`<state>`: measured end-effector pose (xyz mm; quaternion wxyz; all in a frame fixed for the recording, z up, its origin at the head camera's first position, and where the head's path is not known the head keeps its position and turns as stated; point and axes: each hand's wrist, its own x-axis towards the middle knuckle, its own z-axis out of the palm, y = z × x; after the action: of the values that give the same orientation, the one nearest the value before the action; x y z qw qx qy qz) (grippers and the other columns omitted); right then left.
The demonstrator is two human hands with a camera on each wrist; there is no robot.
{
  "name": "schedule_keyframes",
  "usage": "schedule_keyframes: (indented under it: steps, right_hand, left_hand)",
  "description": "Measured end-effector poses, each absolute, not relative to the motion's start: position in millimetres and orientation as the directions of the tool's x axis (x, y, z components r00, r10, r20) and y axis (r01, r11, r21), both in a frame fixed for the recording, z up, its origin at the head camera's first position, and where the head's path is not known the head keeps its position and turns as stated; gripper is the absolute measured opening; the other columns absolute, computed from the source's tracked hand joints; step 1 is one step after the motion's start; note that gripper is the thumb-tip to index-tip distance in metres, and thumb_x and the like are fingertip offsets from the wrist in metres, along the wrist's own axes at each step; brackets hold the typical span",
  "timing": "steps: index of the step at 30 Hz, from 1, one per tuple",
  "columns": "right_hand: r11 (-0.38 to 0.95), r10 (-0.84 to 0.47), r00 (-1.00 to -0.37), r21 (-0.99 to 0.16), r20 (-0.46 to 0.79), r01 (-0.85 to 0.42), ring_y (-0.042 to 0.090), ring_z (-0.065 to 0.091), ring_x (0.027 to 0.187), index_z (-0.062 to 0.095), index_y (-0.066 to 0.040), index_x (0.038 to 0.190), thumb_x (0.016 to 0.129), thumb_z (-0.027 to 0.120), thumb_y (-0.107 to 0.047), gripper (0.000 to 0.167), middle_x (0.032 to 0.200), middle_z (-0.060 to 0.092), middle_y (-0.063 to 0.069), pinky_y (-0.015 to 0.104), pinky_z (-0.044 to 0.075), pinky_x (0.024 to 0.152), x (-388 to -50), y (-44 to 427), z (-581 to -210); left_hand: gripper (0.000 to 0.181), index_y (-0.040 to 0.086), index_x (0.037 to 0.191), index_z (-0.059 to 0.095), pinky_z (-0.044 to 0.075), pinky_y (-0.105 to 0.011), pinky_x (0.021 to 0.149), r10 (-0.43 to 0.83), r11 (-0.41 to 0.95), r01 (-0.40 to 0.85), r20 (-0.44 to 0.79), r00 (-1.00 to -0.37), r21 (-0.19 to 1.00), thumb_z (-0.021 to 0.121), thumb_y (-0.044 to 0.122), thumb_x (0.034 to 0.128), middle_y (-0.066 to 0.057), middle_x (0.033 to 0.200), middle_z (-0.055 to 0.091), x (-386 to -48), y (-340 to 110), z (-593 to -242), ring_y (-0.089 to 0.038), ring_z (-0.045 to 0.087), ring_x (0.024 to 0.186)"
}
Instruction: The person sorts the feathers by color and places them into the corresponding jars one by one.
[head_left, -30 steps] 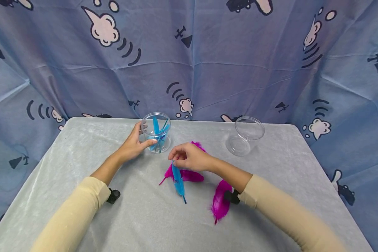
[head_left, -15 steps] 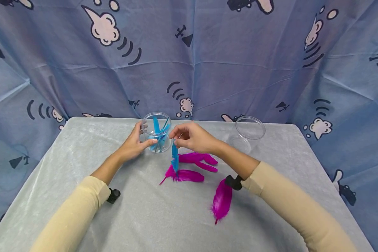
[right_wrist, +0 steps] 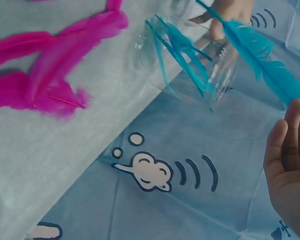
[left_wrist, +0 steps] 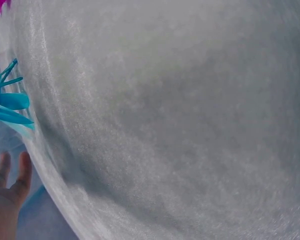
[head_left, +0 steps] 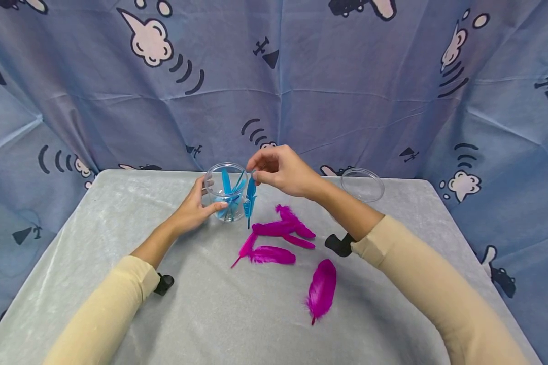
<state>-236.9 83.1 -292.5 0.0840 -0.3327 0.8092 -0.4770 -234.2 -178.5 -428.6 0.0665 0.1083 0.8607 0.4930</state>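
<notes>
My left hand holds a clear plastic jar by its side, thumb at the front and fingers behind. Several blue feathers stand and lean inside it. Just right of the jar's rim, my right hand pinches one blue feather by its upper end, and the quill hangs downward. In the right wrist view that held feather shows split barbs. Several magenta feathers lie in a loose cluster below the right hand. One more magenta feather lies apart, nearer the front.
A second clear jar stands at the back right, partly hidden behind the right forearm. A grey cloth covers the table, and its back edge meets a blue patterned curtain.
My right hand has lifted the blue feather up and away from me, from above the magenta feathers to beside the jar's rim. The left hand and its jar have stayed put.
</notes>
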Motion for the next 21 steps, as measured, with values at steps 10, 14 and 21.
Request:
schedule_keyframes:
  steps: [10, 14, 21]
  right_hand:
    - [0.311, -0.562, -0.799, -0.840, 0.215, -0.445, 0.023, 0.068, 0.080, 0.068, 0.002, 0.104, 0.093, 0.062, 0.003, 0.012, 0.092, 0.066, 0.013, 0.034, 0.055, 0.077, -244, 79, -273]
    - [0.308, -0.527, -0.818, -0.845, 0.232, -0.438, 0.023, 0.068, 0.081, 0.068, 0.001, 0.105, 0.094, 0.063, 0.002, 0.013, 0.094, 0.067, 0.013, 0.035, 0.056, 0.078, -247, 79, -262]
    - [0.284, -0.470, -0.838, -0.852, 0.276, -0.440, 0.024, 0.068, 0.082, 0.067, 0.004, 0.106, 0.095, 0.064, 0.001, 0.013, 0.095, 0.068, 0.014, 0.035, 0.056, 0.079, -255, 81, -250]
  left_hand:
    - [0.091, 0.009, 0.158, 0.008, 0.026, -0.062, 0.113, 0.254, 0.486, 0.120, -0.008, -0.967, 0.866, 0.068, 0.036, 0.0951, -0.022, 0.158, 0.023, -235, -179, -430, -0.043, 0.025, 0.145]
    - [0.091, 0.010, 0.158, 0.008, 0.026, -0.062, 0.113, 0.257, 0.490, 0.117, -0.015, -0.966, 0.864, 0.068, 0.038, 0.0950, -0.022, 0.159, 0.023, -235, -179, -429, -0.043, 0.025, 0.145]
    - [0.093, 0.011, 0.158, 0.008, 0.026, -0.061, 0.113, 0.260, 0.492, 0.116, -0.019, -0.966, 0.863, 0.069, 0.039, 0.0940, -0.020, 0.159, 0.024, -234, -179, -428, -0.041, 0.025, 0.145]
